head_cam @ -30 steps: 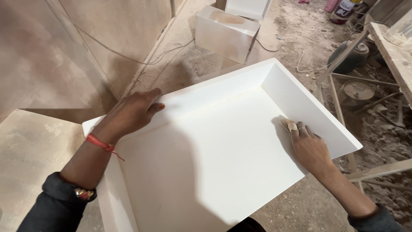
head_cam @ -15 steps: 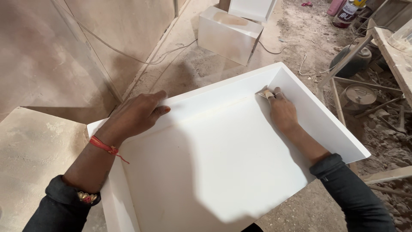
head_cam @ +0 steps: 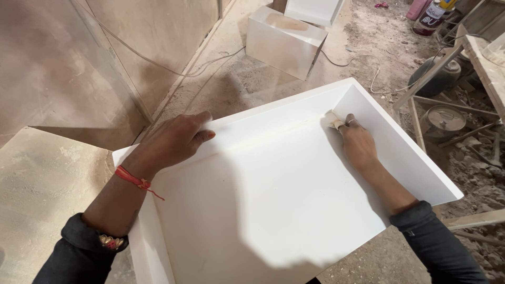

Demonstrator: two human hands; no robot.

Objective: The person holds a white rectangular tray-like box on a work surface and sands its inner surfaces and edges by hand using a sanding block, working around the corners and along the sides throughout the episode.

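Under right hand (head_cam: pixel 359 147), perhaps sandpaper (head_cam: pixel 335 123).

A dusty floor (head_cam: pixel 363 47) carries a white box (head_cam: pixel 286 39), loose cables (head_cam: pixel 363 63), and what look like metal pots (head_cam: pixel 444 118) at right.

Single head-worn view, steeply downward, close over white tray (head_cam: pixel 273 205) and floor

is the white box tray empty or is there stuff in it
Nearly empty. The white tray shows a bare floor; only the right hand is inside, pressing a small pad near the far corner. The left hand rests on its rim.
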